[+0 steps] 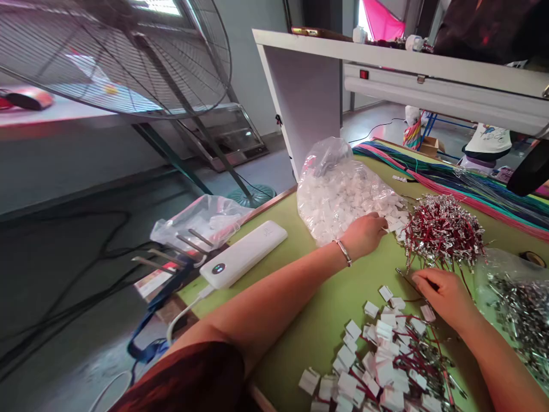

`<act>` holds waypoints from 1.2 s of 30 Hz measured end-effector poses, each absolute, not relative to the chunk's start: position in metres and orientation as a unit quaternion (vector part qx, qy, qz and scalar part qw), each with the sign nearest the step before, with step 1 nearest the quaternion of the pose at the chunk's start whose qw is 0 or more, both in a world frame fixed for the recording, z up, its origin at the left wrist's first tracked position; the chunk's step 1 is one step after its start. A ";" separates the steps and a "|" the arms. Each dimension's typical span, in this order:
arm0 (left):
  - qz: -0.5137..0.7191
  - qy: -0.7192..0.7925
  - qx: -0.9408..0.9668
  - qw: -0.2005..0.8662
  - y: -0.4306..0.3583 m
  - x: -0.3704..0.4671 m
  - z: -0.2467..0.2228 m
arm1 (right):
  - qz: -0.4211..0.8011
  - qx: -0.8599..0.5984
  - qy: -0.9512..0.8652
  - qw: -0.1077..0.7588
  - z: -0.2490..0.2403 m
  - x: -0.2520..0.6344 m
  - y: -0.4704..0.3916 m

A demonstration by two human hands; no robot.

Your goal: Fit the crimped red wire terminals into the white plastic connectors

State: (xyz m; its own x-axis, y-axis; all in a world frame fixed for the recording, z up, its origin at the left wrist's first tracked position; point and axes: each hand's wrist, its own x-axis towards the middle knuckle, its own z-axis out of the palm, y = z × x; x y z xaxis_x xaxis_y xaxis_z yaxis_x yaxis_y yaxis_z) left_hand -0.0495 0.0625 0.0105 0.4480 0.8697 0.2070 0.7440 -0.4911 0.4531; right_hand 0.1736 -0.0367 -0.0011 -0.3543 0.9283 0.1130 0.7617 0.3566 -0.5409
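My left hand [364, 236], with a bracelet at its wrist, reaches to the spilled edge of a pile of small white plastic connector housings [397, 220]. Its fingers are closed at a white housing, partly hidden by the hand. These pieces come from a clear plastic bag [328, 163]. My right hand [444, 294] pinches a thin wire lead with a slim metal end [402, 274]. Just beyond it lies a heap of dark red wires with metal terminals [446, 226]. Nearer me, several white housings joined to red wires [386, 360] lie in a loose pile.
A white power bank [244, 254] with a cable lies on the green tabletop [291, 320]. To the right stand a bag of metal parts [521, 309] and a roll of dark tape [532, 259]. Long coloured wires [463, 177] line the back edge. A large fan [141, 57] stands at left.
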 end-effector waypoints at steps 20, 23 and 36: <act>0.253 0.386 0.878 0.126 0.065 -0.039 -0.023 | 0.095 -0.634 -0.766 0.054 -0.005 0.161 -0.034; 0.340 0.438 0.802 0.224 0.064 -0.038 -0.020 | 0.078 -0.638 -0.766 0.012 0.000 0.158 -0.036; 0.359 0.419 0.476 0.685 0.045 -0.031 0.002 | 0.142 -0.631 -0.753 0.125 0.002 0.154 -0.040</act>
